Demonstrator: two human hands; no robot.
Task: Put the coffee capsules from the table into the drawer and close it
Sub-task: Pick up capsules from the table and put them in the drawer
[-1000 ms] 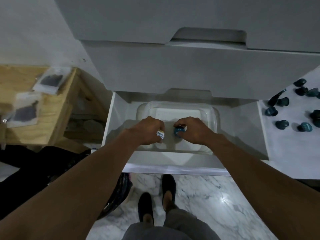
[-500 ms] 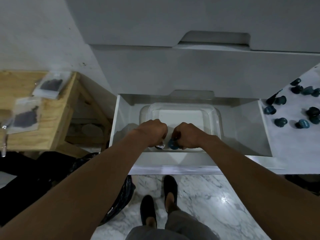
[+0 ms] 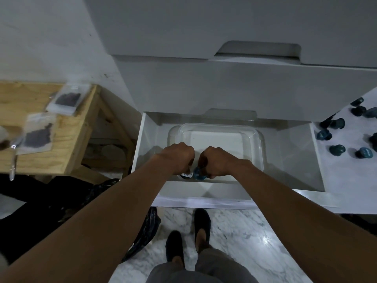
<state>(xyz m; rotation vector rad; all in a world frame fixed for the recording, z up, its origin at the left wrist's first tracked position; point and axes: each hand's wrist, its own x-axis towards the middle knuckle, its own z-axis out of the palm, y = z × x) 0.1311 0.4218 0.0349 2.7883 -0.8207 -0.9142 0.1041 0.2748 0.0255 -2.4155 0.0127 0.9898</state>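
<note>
Grips both closed: left grip (image 3: 177,158) curls round a pale-faced capsule (image 3: 186,175); right grip (image 3: 218,160) pinches a blue capsule (image 3: 197,174) just beside it. Directly beneath sits the tub (image 3: 258,137), near edge, inside the open drawer (image 3: 143,144). Recommended: lower past the tub wall before letting go, one grip at a time, so neither capsule rolls onto the drawer floor. Further right, loose capsules (image 3: 337,150) lie on the counter (image 3: 350,180), awaiting transfer.

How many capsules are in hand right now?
2. A white-labelled capsule is held in the left hand and a blue capsule in the right hand, both low over the clear container in the open drawer. The hands could hide more.
</note>
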